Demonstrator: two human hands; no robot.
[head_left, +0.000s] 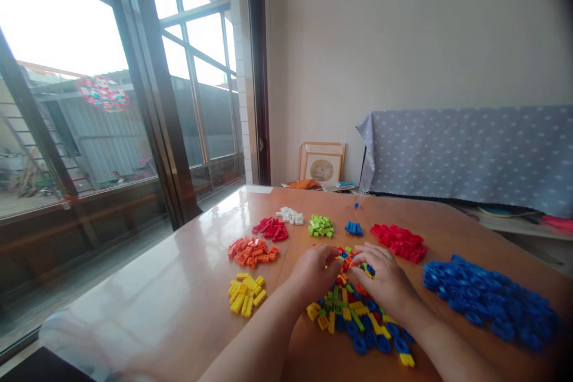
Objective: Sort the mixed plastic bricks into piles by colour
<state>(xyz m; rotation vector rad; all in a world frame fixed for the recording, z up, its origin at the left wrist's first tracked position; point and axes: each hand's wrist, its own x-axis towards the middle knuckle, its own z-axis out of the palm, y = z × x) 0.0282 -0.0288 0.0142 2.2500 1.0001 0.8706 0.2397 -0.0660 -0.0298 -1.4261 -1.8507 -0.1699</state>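
Note:
A mixed pile of toy building bricks (347, 310), in yellow, green, blue, orange and red, lies on the table in front of me. Over its far part, my left hand (316, 274) curls its fingers inward; whatever they pinch is too small to make out. My right hand (380, 274) faces it from the other side, thumb apart from the bent fingers, touching or just above the bricks. Between the hands, small orange, red and blue pieces show. Blue ring-shaped pieces (359, 344) lie at the near edge of the pile.
Sorted heaps surround the pile on the wooden table (179, 286): yellow (246, 294), orange (253, 252), pinkish red (270, 229), white (290, 215), lime green (321, 225), small blue (353, 228), red (399, 242) and large blue (487, 298). A blue ball (356, 205) sits farther back.

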